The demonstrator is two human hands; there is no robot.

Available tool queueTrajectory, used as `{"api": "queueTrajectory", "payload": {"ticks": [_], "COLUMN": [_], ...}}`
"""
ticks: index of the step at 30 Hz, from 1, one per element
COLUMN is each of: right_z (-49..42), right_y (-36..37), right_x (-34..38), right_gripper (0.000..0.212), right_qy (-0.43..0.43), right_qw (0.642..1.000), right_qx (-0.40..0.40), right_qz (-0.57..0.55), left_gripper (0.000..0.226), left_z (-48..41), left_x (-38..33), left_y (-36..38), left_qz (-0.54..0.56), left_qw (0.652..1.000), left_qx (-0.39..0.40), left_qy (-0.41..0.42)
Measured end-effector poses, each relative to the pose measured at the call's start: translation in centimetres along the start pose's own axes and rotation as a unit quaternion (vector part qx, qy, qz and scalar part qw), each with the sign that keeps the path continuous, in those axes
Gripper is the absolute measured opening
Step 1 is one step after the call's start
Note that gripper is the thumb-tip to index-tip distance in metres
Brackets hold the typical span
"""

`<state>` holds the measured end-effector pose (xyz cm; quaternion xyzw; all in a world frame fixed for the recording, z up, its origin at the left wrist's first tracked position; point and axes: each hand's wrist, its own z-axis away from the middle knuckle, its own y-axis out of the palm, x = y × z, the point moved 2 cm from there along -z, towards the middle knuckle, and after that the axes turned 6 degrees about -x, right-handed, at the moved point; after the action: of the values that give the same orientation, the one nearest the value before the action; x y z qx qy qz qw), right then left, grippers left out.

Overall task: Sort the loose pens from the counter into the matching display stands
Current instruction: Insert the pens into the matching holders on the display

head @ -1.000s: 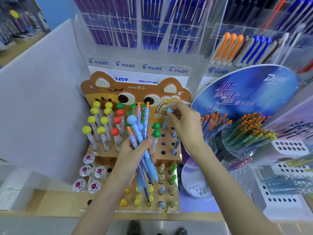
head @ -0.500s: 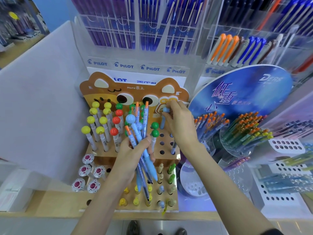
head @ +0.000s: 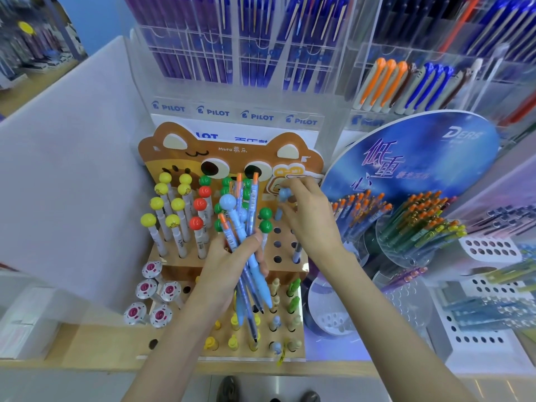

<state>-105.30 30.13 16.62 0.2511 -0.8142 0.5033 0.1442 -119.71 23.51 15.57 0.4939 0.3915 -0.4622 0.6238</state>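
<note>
Our right hand [head: 311, 224] has barely shifted, fingers [head: 293, 187] still pinching the blue-topped pen [head: 283, 195] over the rear holes of the bear stand [head: 285, 237], so seating seems unfinished, while our left hand [head: 223, 274] clamps the bundle [head: 246, 227].

The bear-faced stand [head: 179, 146] is looking like matt printed card, brown as wood. Glossy plastic balls are shining on the ball-topped pens [head: 200, 204] at its left. The far racks [head: 232, 91] are showing clear, smooth plastic; the round blue sign [head: 420, 158] on the right is gleaming.
</note>
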Motion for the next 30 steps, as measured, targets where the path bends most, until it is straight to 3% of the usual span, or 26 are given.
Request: {"api": "queueTrajectory", "payload": {"ticks": [6,9,12,15,19,23,26,30], "right_z": [0.6,1.5,2.4,3.2,3.6,3.5,3.5,3.7], "right_y": [-1.6,-3.5,-4.3,-4.6,-4.2,-4.0,-3.7,-3.9], "right_x": [1.1,2.5,4.0,5.1,6.1,5.8,5.5,5.2], "right_gripper": [0.033,0.021,0.009,0.014,0.014,0.016,0.014,0.009], "right_qy": [0.002,0.031,0.127,0.12,0.117,0.159,0.202,0.239], "right_qw": [1.0,0.989,0.961,0.966,0.966,0.947,0.917,0.87], "right_qx": [-0.01,-0.063,-0.012,-0.008,0.063,0.121,0.162,0.161], "right_qz": [-0.021,-0.128,-0.247,-0.23,-0.223,-0.25,-0.303,-0.401], "left_gripper": [0.015,0.014,0.022,0.033,0.014,0.016,0.009,0.033], "left_z": [0.0,0.1,0.3,0.1,0.1,0.3,0.7,0.9], "left_x": [-0.1,-0.1,-0.1,0.0,-0.1,0.1,0.1,0.4], "left_y": [0.1,0.2,0.5,0.5,0.6,0.3,0.1,-0.1], "left_qz": [0.0,0.007,-0.002,-0.028,-0.05,-0.08,-0.086,-0.069], "left_qw": [1.0,0.999,0.997,0.998,0.997,0.994,0.992,0.993], "left_qx": [0.012,0.043,0.069,0.051,0.046,0.061,0.081,0.074], "left_qy": [0.003,0.01,0.015,0.02,0.033,0.034,0.044,0.06]}}
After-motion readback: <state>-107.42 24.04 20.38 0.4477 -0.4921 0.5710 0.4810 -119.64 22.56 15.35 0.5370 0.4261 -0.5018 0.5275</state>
